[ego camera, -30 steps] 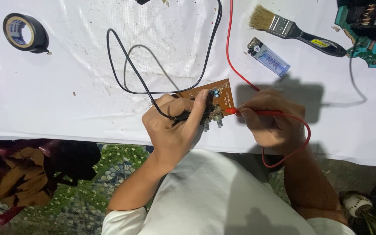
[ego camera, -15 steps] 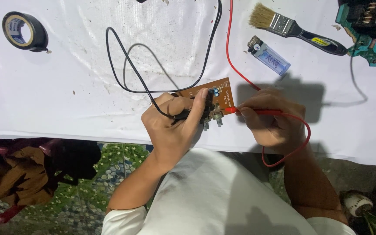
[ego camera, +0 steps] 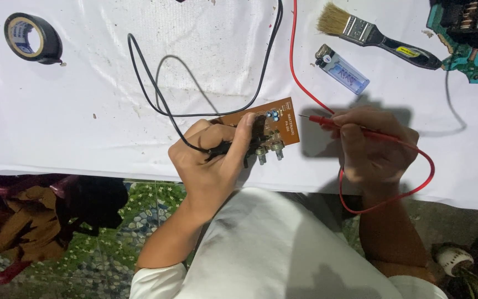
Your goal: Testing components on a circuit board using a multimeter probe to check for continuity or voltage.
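Observation:
My left hand (ego camera: 211,160) grips a small brown circuit board (ego camera: 280,124) together with a black probe (ego camera: 225,148), whose black lead (ego camera: 156,97) loops across the white table. Several metal knob shafts stick out of the board's near edge. My right hand (ego camera: 374,147) holds a red probe (ego camera: 327,120) like a pen. Its metal tip hangs just right of the board, a small gap apart from it. The red lead (ego camera: 294,61) runs off the top of the view and loops below my right wrist.
A white cloth (ego camera: 84,127) covers the table. A roll of black tape (ego camera: 31,37) lies far left. A paintbrush (ego camera: 372,32) and a clear blue lighter (ego camera: 343,69) lie at upper right, with a green circuit board (ego camera: 471,39) in the corner.
The red probe tip has drawn back to the right, off the board's edge. My left hand and the board have stayed put.

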